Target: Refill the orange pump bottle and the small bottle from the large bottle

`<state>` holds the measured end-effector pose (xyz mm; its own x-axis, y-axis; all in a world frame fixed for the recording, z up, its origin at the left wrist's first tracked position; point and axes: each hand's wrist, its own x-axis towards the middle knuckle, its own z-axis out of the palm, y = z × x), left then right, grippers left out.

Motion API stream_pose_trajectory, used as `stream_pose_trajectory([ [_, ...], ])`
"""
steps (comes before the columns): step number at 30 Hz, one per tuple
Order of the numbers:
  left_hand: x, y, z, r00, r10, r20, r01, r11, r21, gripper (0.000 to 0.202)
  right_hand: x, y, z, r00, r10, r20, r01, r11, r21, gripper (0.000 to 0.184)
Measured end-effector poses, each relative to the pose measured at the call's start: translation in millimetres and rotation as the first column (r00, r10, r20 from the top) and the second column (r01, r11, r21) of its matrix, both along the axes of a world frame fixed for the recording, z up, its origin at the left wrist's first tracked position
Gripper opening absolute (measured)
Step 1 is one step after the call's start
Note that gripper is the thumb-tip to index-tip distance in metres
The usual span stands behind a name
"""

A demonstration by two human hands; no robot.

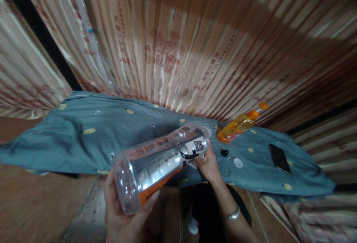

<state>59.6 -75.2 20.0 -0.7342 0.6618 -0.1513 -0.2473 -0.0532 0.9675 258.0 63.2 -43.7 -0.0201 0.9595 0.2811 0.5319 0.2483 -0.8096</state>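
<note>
A large clear plastic bottle (pixel 160 163) with a silver, white and orange label lies tilted across both my hands, raised above the blue-green cloth. My left hand (pixel 125 209) is wrapped round its broad lower-left end, thumb along the orange part of the label. At the upper-right end, my right hand (pixel 208 165) grips the bottle from below; some of its fingers are hidden behind it. Something white shows by the right fingers, too unclear to name. Just right of that hand, a small black round piece (pixel 224 153) and a white disc (pixel 238 162) lie on the cloth.
A bottle of orange liquid (pixel 235 127) with an orange pump top stands on the blue-green cloth (pixel 111 133) at the back right. A black phone (pixel 279 158) lies further right. Behind the cloth hangs a pleated patterned curtain (pixel 167 45). Brown floor (pixel 41 198) shows in front.
</note>
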Motion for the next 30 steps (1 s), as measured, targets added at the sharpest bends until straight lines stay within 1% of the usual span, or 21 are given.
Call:
stream_pose_trajectory([
  [4, 0.1, 0.0, -0.4, 0.999, 0.024, -0.022, -0.024, 1.000, -0.011, 0.099, 0.2, -0.8, -1.2, 1.000, 0.004, 0.004, -0.004, 1.000, -0.009, 0.084],
  [10, -1.5, -0.4, -0.4, 0.999, -0.024, 0.021, 0.024, 1.000, -0.004, 0.102, 3.5, -2.0, -0.6, 1.000, 0.023, 0.004, -0.023, 1.000, -0.015, 0.083],
  [19, 2.4, 0.9, -1.4, 0.999, 0.024, 0.044, -0.024, 1.000, 0.013, 0.101, 5.4, -3.9, 3.8, 0.999, 0.047, 0.005, -0.046, 0.997, -0.067, 0.078],
  [22, 1.8, 1.1, -0.7, 0.999, 0.031, 0.022, -0.032, 0.999, 0.016, 0.100, 6.0, -3.9, 4.2, 0.999, 0.049, 0.015, -0.048, 0.995, -0.086, 0.078],
  [25, 1.3, 1.4, -0.3, 0.999, 0.036, -0.006, -0.036, 0.999, 0.009, 0.098, 5.8, -4.0, 5.0, 0.999, 0.051, 0.014, -0.049, 0.995, -0.092, 0.074],
  [27, 1.3, 1.5, -1.1, 1.000, 0.024, 0.003, -0.024, 1.000, 0.015, 0.099, 5.4, -4.1, 5.5, 0.999, 0.048, 0.020, -0.046, 0.995, -0.092, 0.071],
  [30, 1.5, 1.3, -3.7, 1.000, 0.014, -0.002, -0.014, 1.000, 0.027, 0.097, 4.9, -3.8, 5.6, 0.999, 0.038, 0.032, -0.036, 0.997, -0.070, 0.066],
])
